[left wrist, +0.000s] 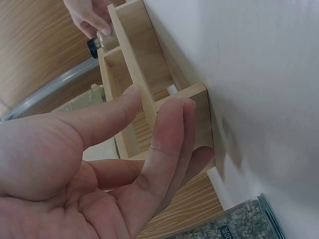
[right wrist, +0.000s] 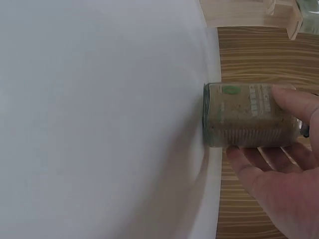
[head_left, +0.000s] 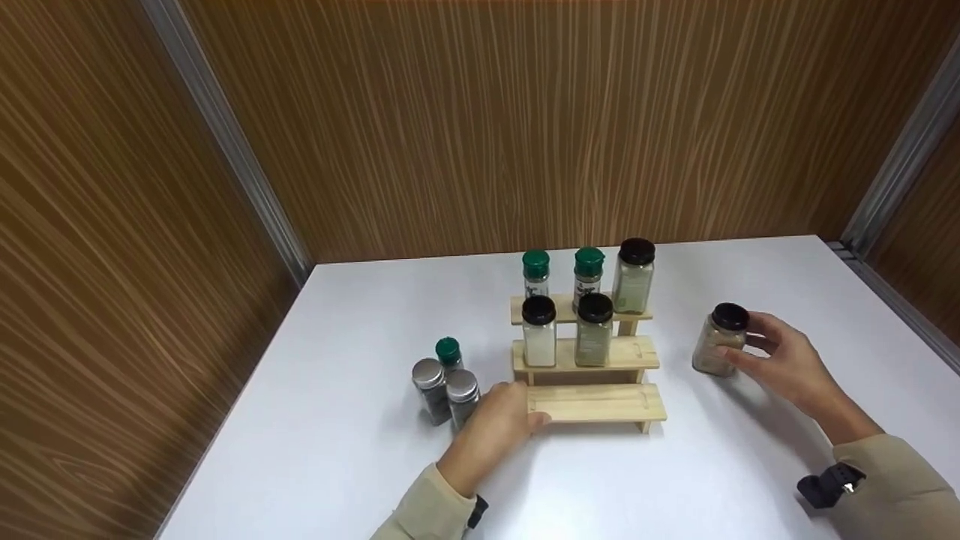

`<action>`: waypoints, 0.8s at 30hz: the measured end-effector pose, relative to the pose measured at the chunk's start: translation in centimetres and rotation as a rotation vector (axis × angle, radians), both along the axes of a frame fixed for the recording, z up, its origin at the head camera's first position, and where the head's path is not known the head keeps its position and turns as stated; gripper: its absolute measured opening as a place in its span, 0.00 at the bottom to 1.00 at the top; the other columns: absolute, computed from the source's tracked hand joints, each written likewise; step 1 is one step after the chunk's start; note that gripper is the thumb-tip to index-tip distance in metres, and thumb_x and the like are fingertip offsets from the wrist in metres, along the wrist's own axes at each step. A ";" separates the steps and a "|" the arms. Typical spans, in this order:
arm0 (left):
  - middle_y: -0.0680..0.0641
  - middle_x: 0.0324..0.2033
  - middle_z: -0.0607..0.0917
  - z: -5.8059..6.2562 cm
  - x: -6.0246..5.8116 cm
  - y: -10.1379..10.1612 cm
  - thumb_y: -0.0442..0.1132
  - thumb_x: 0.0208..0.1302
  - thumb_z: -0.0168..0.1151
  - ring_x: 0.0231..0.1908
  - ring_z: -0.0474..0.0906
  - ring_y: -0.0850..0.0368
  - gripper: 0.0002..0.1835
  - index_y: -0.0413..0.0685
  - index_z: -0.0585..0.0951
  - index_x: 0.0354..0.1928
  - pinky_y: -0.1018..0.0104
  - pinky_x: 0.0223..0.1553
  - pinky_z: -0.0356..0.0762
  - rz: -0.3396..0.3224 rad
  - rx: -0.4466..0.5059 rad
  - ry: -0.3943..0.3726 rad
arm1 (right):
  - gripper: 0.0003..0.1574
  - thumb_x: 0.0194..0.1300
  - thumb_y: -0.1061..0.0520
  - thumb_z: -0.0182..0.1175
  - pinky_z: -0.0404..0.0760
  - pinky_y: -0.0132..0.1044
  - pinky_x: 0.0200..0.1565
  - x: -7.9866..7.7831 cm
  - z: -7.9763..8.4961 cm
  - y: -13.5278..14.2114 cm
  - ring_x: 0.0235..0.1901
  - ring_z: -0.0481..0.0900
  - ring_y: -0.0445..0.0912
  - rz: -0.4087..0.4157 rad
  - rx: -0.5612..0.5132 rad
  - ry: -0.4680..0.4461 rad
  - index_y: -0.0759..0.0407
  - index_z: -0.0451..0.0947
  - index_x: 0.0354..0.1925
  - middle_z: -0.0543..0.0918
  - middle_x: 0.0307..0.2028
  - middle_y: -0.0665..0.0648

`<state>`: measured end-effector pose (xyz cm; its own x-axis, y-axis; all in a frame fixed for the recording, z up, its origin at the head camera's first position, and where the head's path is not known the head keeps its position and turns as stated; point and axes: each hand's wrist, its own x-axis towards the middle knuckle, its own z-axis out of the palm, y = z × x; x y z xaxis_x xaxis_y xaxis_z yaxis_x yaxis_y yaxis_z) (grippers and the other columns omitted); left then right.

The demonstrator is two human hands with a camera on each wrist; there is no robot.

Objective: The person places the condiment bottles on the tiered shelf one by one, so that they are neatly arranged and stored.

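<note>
A three-step wooden spice rack (head_left: 596, 405) stands on the white table. My left hand (head_left: 495, 420) is at the left end of its lowest step, and in the left wrist view the thumb and fingers pinch the rack's wood (left wrist: 132, 62). To the right of the rack, my right hand (head_left: 787, 367) grips a spice jar (head_left: 714, 351) with a black lid and brown contents. The right wrist view shows the thumb on one side of that jar (right wrist: 244, 114) and the fingers on the other. The jar is upright, its base at or close to the tabletop.
Two green-capped bottles (head_left: 589, 279) and a black-lidded jar (head_left: 634, 285) occupy the top step. A white-filled jar (head_left: 540, 341) and a greenish jar (head_left: 593, 341) stand on the middle step. Left of the rack, two silver-lidded jars (head_left: 431, 390) cluster with a green-capped bottle (head_left: 449, 352).
</note>
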<state>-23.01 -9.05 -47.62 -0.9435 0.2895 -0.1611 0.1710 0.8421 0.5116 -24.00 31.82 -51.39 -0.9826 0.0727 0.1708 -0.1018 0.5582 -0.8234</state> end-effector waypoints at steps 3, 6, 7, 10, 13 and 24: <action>0.41 0.31 0.86 0.1 0.0 0.0 0.42 0.63 0.76 0.28 0.74 0.54 0.19 0.31 0.84 0.44 0.60 0.29 0.75 -0.004 -0.001 0.002 | 0.44 0.67 0.52 0.74 0.76 0.15 0.46 0.2 0.1 0.1 0.48 0.72 0.16 -0.007 0.000 -0.002 0.66 0.67 0.72 0.76 0.52 0.29; 0.41 0.30 0.86 0.1 0.0 0.0 0.42 0.63 0.76 0.28 0.74 0.53 0.19 0.31 0.84 0.43 0.60 0.29 0.75 -0.007 -0.004 0.007 | 0.44 0.66 0.51 0.75 0.77 0.16 0.46 0.3 0.1 0.1 0.47 0.73 0.16 -0.005 -0.004 0.003 0.66 0.69 0.71 0.74 0.49 0.23; 0.41 0.30 0.86 0.1 0.0 0.0 0.42 0.63 0.76 0.27 0.75 0.53 0.19 0.31 0.84 0.43 0.60 0.29 0.75 -0.009 -0.007 0.012 | 0.44 0.66 0.51 0.75 0.77 0.16 0.46 0.4 0.1 0.1 0.47 0.74 0.16 -0.004 -0.001 0.001 0.66 0.69 0.71 0.74 0.49 0.23; 0.41 0.31 0.87 0.0 0.1 0.0 0.43 0.63 0.76 0.28 0.75 0.54 0.19 0.31 0.84 0.43 0.60 0.29 0.76 -0.014 -0.013 0.025 | 0.44 0.66 0.48 0.75 0.75 0.15 0.47 0.5 0.2 -0.1 0.47 0.73 0.16 -0.004 0.019 -0.011 0.64 0.70 0.71 0.77 0.52 0.29; 0.40 0.30 0.87 -0.1 0.2 0.0 0.43 0.62 0.77 0.28 0.75 0.54 0.19 0.31 0.85 0.41 0.58 0.30 0.77 -0.019 -0.012 0.050 | 0.43 0.66 0.47 0.75 0.75 0.16 0.47 0.7 0.4 -0.3 0.48 0.74 0.16 0.004 0.033 -0.012 0.62 0.71 0.71 0.81 0.56 0.40; 0.40 0.30 0.87 -0.1 0.1 0.0 0.41 0.61 0.77 0.27 0.73 0.55 0.18 0.30 0.85 0.41 0.59 0.29 0.75 -0.024 0.014 0.054 | 0.35 0.64 0.57 0.76 0.78 0.16 0.49 1.3 2.5 -2.1 0.48 0.78 0.19 0.056 0.007 0.134 0.64 0.76 0.65 0.79 0.48 0.25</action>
<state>-22.94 -9.09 -47.73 -0.9434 0.3143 -0.1061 0.2190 0.8302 0.5126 -22.74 29.73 -48.88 -0.9534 0.0169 0.3012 -0.2418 0.5539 -0.7967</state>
